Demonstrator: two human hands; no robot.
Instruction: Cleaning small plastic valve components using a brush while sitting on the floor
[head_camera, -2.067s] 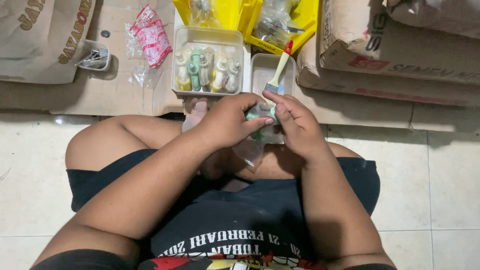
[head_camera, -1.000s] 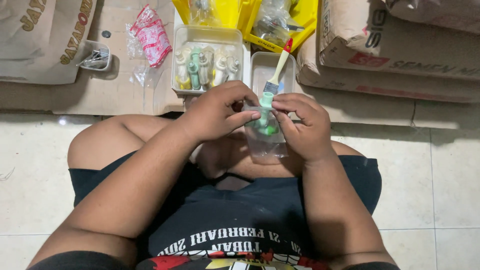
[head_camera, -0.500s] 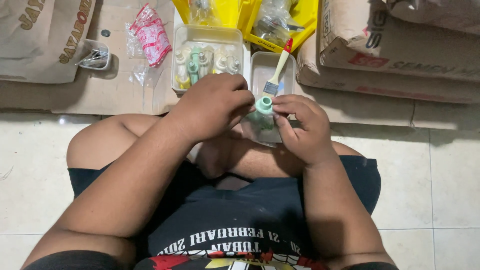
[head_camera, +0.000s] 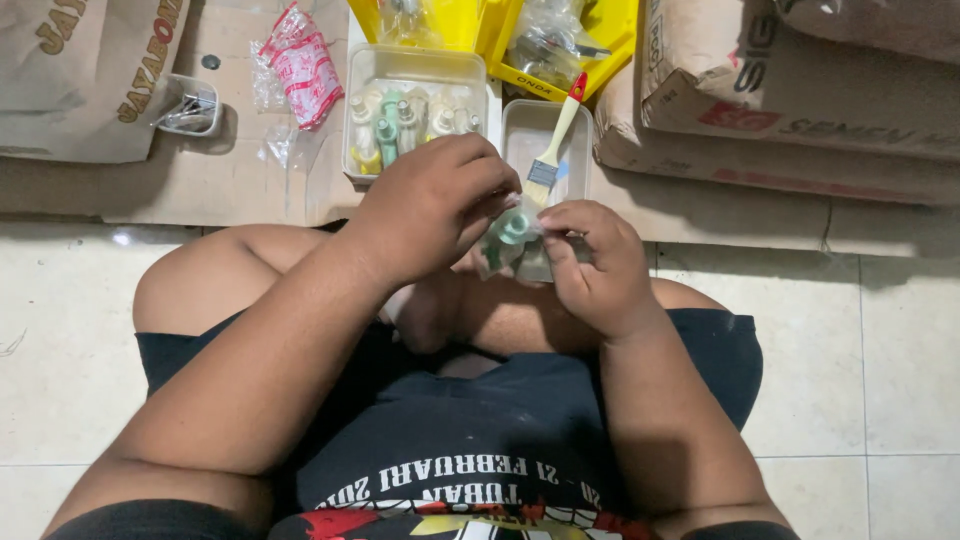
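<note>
Now green fitting (head_camera: 514, 229) sits between both hands' fingers (head_camera: 556, 252).

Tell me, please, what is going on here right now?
A person sits cross-legged on the floor, both hands at a small clear bag with a green fitting inside. The left hand pinches the bag's top; the right hand holds its side. Just beyond lie a tray of similar fittings and a brush in a smaller tray.
</note>
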